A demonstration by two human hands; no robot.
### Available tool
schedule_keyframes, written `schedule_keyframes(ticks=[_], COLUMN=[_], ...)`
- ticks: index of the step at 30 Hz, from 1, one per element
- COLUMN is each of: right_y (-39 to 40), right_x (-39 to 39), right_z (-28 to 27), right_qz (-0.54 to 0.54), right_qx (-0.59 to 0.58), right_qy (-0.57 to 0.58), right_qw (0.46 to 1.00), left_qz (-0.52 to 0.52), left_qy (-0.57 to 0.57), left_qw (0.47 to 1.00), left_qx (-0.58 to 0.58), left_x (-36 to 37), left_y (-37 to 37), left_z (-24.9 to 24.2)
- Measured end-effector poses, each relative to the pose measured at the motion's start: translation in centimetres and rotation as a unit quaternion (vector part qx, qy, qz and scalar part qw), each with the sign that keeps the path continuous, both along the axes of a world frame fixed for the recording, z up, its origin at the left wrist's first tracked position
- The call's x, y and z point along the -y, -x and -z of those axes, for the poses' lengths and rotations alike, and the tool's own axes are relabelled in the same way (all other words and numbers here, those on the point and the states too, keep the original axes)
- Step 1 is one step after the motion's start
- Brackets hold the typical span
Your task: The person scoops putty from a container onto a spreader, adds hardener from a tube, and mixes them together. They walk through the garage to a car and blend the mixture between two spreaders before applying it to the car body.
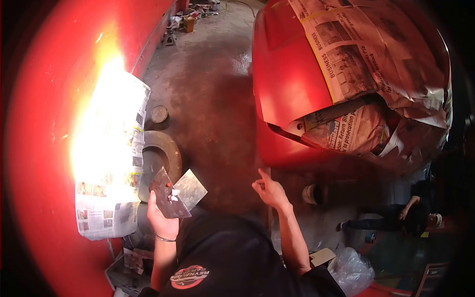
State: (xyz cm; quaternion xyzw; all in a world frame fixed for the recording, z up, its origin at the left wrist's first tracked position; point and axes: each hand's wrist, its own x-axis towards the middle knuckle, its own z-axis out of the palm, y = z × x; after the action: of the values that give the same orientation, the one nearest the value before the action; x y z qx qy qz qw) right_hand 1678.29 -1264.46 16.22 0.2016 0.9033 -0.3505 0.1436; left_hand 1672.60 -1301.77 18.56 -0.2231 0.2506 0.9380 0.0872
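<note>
Head view: L hand (164, 223) grips dark plate (164, 200), lower ctr-left, nr tire (171, 152); thumb at edge, other fingers mostly hidden. Plate's long axis runs upper L to lower R; white dab (173, 196) on face. Lighter plate (192, 188) behind, pointing upper R. R hand (272, 192): index extended twd red car panel (284, 79), others curled; contents, can't tell.

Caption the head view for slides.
Left hand holding two metal plates, one dabbed white and red; right hand outstretched near a red car part-masked with newspaper.
</note>
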Motion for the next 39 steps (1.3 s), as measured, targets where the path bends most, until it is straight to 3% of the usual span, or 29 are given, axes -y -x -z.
schedule_keyframes(ticks=[5, 10, 13, 14, 15, 16, 18, 20, 21, 22, 23, 24, 26, 29, 30, 32, 39], right_y=[6.5, 10.7, 11.3, 10.8, 9.6, 8.3, 4.8, 0.1, -2.6, -3.7, -6.0, -8.6, -11.3, -15.4, -17.1, -20.7, -29.8], right_x=[2.6, 2.6, 2.4, 3.8, 4.0, 5.7, 7.2, 8.1, 8.2, 7.7, 7.2, 6.8, 5.9, 8.0, 8.2, 9.1, 8.2], right_z=[-4.9, -5.7, -0.9, -0.1, 3.9, 3.3, 10.8, 18.3, 22.2, 21.5, 22.6, 26.4, 24.8, 21.3, 22.3, 25.1, 21.0], right_qz=[0.056, 0.145, 0.114, 0.112, 0.08, 0.042, 0.004, -0.065, -0.052, 0.029, 0.093, 0.15, 0.091, 0.248, 0.276, 0.329, 0.414], right_qx=[-0.104, -0.16, -0.205, -0.139, -0.122, -0.057, 0.093, 0.17, 0.205, 0.276, 0.221, 0.16, 0.229, 0.308, 0.29, 0.282, 0.242], right_qy=[-0.095, -0.096, -0.057, -0.083, -0.105, -0.107, -0.039, -0.003, 0.049, 0.177, 0.221, 0.181, 0.127, 0.208, 0.238, 0.251, 0.297], right_qw=[0.988, 0.972, 0.97, 0.98, 0.984, 0.992, 0.995, 0.983, 0.976, 0.944, 0.945, 0.959, 0.961, 0.895, 0.885, 0.866, 0.826], left_qz=[0.027, 0.03, 0.021, 0.041, 0.066, 0.062, 0.074, 0.091, 0.107, 0.117, 0.126, 0.146, 0.19, 0.232, 0.268, 0.288, 0.363], left_qy=[-0.015, -0.013, -0.006, -0.001, -0.002, 0.011, 0.03, 0.046, 0.05, 0.066, 0.083, 0.076, 0.071, 0.084, 0.031, 0.032, 0.065], left_qw=[1.0, 0.999, 0.999, 0.998, 0.994, 0.996, 0.996, 0.994, 0.992, 0.99, 0.987, 0.984, 0.975, 0.965, 0.956, 0.95, 0.925], left_qx=[-0.003, -0.031, -0.029, -0.056, -0.083, -0.065, -0.046, -0.04, -0.054, -0.051, -0.049, -0.061, -0.085, -0.085, -0.117, -0.119, -0.088], left_x=[3.9, 5.4, 6.2, 6.4, 6.5, 6.4, 7.1, 6.8, 6.9, 6.5, 5.9, 4.8, 2.5, -0.7, -2.0, -4.5, -13.1], left_y=[4.9, 6.5, 6.6, 6.6, 6.5, 6.6, 6.5, 7.1, 7.5, 7.8, 8.1, 8.3, 8.3, 8.4, 8.0, 6.5, -0.3], left_z=[1.0, 0.3, 0.2, 0.0, -0.5, -1.1, 1.1, 1.6, 2.6, 2.9, 3.0, 2.3, -0.2, -1.0, -2.2, -2.9, -3.4])
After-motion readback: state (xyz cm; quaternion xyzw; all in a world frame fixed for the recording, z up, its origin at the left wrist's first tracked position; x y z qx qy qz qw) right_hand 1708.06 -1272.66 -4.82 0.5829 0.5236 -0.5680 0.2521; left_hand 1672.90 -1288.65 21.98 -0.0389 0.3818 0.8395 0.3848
